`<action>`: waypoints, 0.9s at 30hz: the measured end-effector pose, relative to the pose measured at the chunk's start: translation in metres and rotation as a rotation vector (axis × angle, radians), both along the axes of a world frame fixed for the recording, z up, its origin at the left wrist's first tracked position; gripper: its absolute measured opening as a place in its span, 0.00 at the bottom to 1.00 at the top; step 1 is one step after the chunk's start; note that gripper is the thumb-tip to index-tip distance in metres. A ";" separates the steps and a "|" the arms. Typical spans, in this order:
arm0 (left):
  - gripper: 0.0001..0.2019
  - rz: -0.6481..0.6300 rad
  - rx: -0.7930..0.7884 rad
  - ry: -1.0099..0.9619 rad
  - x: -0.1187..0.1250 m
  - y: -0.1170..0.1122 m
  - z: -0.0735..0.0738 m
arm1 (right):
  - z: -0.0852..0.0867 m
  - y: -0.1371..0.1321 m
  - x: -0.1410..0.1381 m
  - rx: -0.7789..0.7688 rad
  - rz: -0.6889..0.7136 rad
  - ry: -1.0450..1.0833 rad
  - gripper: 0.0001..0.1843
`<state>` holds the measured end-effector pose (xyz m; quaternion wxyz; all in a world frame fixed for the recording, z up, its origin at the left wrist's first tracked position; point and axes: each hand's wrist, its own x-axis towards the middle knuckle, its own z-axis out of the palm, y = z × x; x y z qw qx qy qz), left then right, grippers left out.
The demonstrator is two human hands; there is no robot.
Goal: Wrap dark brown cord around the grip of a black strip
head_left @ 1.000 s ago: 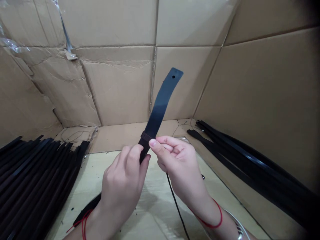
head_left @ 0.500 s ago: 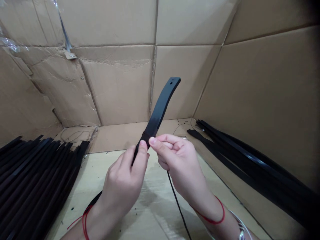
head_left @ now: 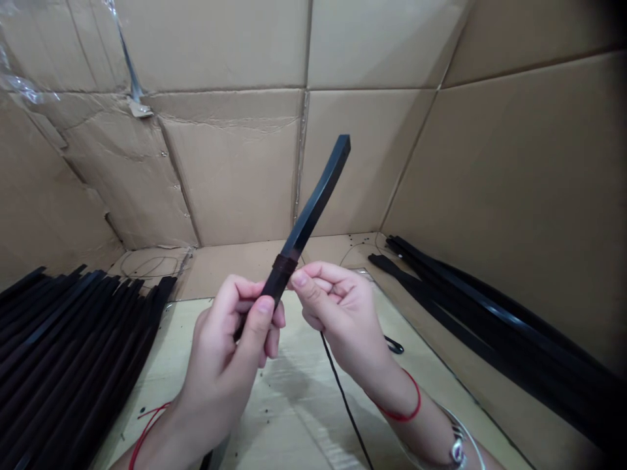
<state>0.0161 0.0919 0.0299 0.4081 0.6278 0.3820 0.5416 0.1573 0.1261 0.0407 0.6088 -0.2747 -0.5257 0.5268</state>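
Your dark strip [head_left: 313, 212] is held up in the air above the pale board [head_left: 294, 418], its long axis slanting from lower left to upper right, the free tip pointing up and bending slightly. A wrapped band [head_left: 284, 264] circles it above your grip. A second ago its broad face with the hole showed; now you have rolled it so a narrow side faces you. The strip rises out of your left hand [head_left: 235, 352], closed around it with the thumb across the front. Just beside the band, your right hand [head_left: 337, 307] pinches thumb to forefinger on the cord [head_left: 343, 391], which trails below. More dark strips lie left [head_left: 83, 352] and right [head_left: 470, 307], against cardboard walls [head_left: 235, 176].
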 end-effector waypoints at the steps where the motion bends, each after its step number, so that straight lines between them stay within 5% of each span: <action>1: 0.06 -0.047 -0.041 -0.079 0.001 0.000 0.002 | 0.001 -0.001 0.001 -0.008 0.024 -0.016 0.15; 7: 0.11 -0.377 -0.322 -0.446 0.003 0.003 0.011 | 0.002 -0.005 0.003 0.061 0.042 0.042 0.08; 12: 0.19 -0.612 -0.484 -0.520 -0.001 0.009 0.011 | 0.008 -0.011 0.007 0.072 -0.023 0.043 0.09; 17: 0.14 -0.645 -0.566 -0.635 -0.005 0.012 0.008 | 0.013 -0.008 0.010 -0.040 0.136 0.032 0.11; 20: 0.15 -0.853 -0.570 -0.744 -0.007 0.016 0.002 | 0.011 -0.003 0.010 -0.106 0.278 0.024 0.17; 23: 0.17 -1.016 -0.662 -0.811 -0.006 0.020 -0.005 | 0.008 -0.003 0.010 -0.091 0.274 0.012 0.17; 25: 0.16 -0.956 -0.680 -0.731 -0.003 0.020 -0.006 | 0.008 -0.005 0.008 -0.074 0.181 0.014 0.14; 27: 0.16 -0.717 -0.615 -0.535 0.001 0.019 -0.006 | 0.009 -0.008 0.006 -0.086 0.088 0.015 0.12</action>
